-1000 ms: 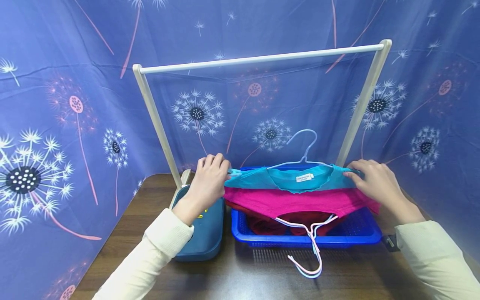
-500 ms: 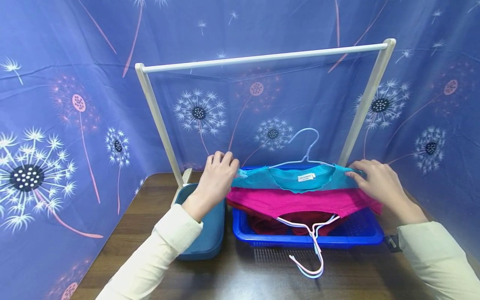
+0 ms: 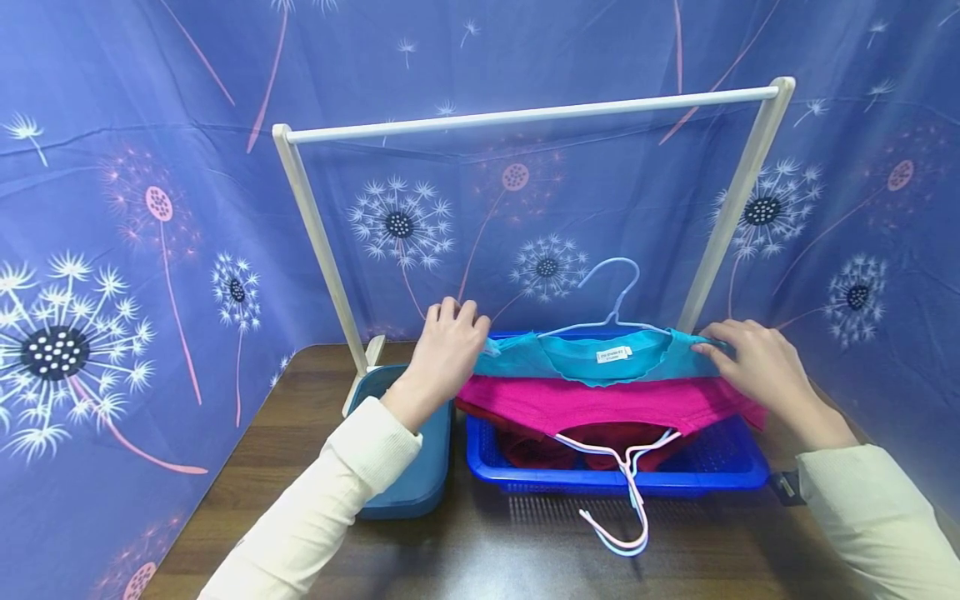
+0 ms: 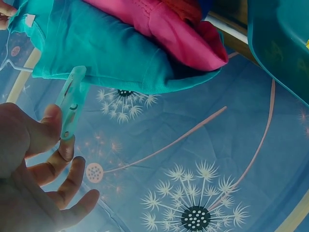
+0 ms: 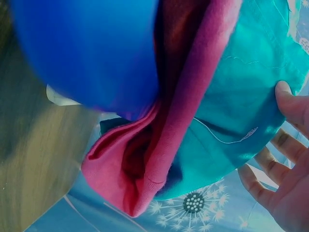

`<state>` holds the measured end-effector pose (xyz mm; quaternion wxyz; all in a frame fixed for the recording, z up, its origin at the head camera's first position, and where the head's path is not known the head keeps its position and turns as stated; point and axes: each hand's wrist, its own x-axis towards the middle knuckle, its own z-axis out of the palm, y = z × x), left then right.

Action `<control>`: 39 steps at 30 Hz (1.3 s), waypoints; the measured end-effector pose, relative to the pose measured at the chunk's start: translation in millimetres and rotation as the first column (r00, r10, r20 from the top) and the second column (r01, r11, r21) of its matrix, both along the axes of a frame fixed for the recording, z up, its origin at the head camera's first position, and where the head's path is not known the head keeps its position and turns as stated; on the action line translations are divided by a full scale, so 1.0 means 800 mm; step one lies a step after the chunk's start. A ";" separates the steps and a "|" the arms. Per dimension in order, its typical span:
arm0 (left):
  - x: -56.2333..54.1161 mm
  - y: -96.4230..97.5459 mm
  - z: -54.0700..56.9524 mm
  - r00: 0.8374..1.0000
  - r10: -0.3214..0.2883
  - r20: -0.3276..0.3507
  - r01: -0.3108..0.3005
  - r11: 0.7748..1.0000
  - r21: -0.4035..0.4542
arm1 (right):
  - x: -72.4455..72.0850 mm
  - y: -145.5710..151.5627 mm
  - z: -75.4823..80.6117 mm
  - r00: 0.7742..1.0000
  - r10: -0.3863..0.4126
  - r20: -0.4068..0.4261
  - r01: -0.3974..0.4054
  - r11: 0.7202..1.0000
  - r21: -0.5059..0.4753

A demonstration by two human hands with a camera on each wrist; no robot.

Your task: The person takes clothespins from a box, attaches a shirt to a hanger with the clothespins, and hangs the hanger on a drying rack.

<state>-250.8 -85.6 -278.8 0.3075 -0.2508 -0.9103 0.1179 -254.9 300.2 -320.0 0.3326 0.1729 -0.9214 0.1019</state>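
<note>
A teal shirt (image 3: 517, 360) lies spread over the basket, a light blue hanger (image 3: 628, 292) rising from its neckline. My left hand (image 3: 448, 354) pinches a translucent teal clothespin (image 4: 72, 104) between thumb and forefinger, its tip overlapping the shirt's shoulder edge in the left wrist view. At the opposite shoulder, my right hand (image 3: 753, 362) grips the teal fabric between thumb and fingers. Under the teal shirt is a magenta shirt (image 3: 585, 404), with pink and light blue hangers (image 3: 635, 500) sticking out toward me. Dark red cloth (image 3: 525, 446) shows beneath.
The blue basket (image 3: 600, 479) stands on the wooden table (image 3: 517, 558). To its left is a dark teal bin (image 3: 420, 500) with a bit of yellow (image 4: 307, 44) inside. Behind rises a wooden rack with a white rod (image 3: 525, 118). A small black object (image 3: 785, 487) lies right of the basket.
My left hand has moved right with the clothespin, closer onto the teal shirt's left shoulder. The right hand keeps its hold. The head view has shifted slightly.
</note>
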 end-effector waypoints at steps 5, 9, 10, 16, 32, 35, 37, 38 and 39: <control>0.000 0.003 0.001 1.000 0.020 0.018 -0.019 1.000 -0.025 | 0.000 0.000 0.000 1.000 0.003 0.003 -0.003 1.000 -0.005; -0.001 0.005 0.001 0.998 0.023 0.052 -0.020 0.999 -0.046 | 0.000 0.000 0.000 1.000 0.006 0.001 -0.006 1.000 -0.007; -0.001 0.006 0.001 0.998 0.024 0.059 -0.021 0.998 -0.053 | 0.000 0.001 0.000 1.000 0.006 0.000 -0.006 1.000 -0.007; -0.002 0.007 -0.002 0.997 0.043 0.064 -0.038 0.996 -0.075 | 0.002 0.000 0.000 1.000 0.010 0.001 -0.010 1.000 -0.004; -0.005 0.003 -0.008 0.997 0.025 0.076 -0.024 1.000 -0.011 | -0.002 0.010 0.001 0.996 -0.001 0.094 0.002 1.000 -0.017; -0.007 0.001 -0.009 0.998 -0.006 0.059 0.005 1.000 0.029 | -0.002 0.015 -0.001 0.993 -0.020 0.112 0.023 0.999 -0.029; -0.008 0.000 -0.011 0.999 -0.027 0.047 0.024 0.998 0.050 | -0.002 0.018 -0.002 0.992 -0.026 0.124 0.031 0.999 -0.040; -0.009 0.000 -0.011 0.999 -0.035 0.041 0.033 0.998 0.060 | -0.002 0.020 -0.003 0.991 -0.029 0.128 0.035 0.998 -0.045; -0.009 -0.001 -0.011 0.998 -0.042 0.035 0.040 0.997 0.066 | -0.002 0.022 -0.003 0.991 -0.028 0.131 0.035 0.998 -0.047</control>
